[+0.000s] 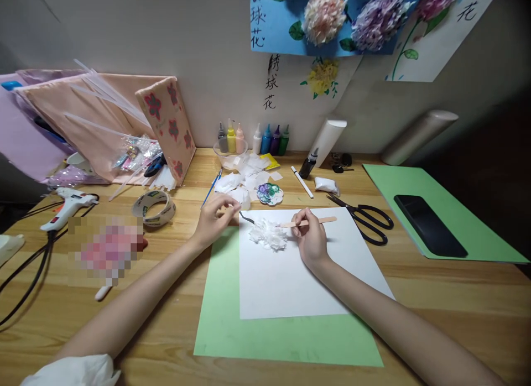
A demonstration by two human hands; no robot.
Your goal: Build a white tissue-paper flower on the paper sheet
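A white ruffled paper flower [269, 234] lies on the upper left part of a white sheet [290, 292]. A short dark stroke [247, 218] runs from its upper left side toward the sheet's corner. My right hand [313, 239] grips a flat wooden craft stick [327, 220], whose left end reaches the flower's right edge. At the sheet's upper left corner is my left hand [215, 220], thumb and forefinger close together by the dark stroke; what they pinch is too small to make out. Beneath the sheet lies green paper [286, 339].
Behind the sheet are white paper scraps [244, 176], a paint-smeared palette [270, 193], a white pen [302, 181] and paint bottles [266, 140]. Scissors [371, 220] and a phone [429, 225] lie right; tape [155, 209] and a glue gun [68, 206] are left.
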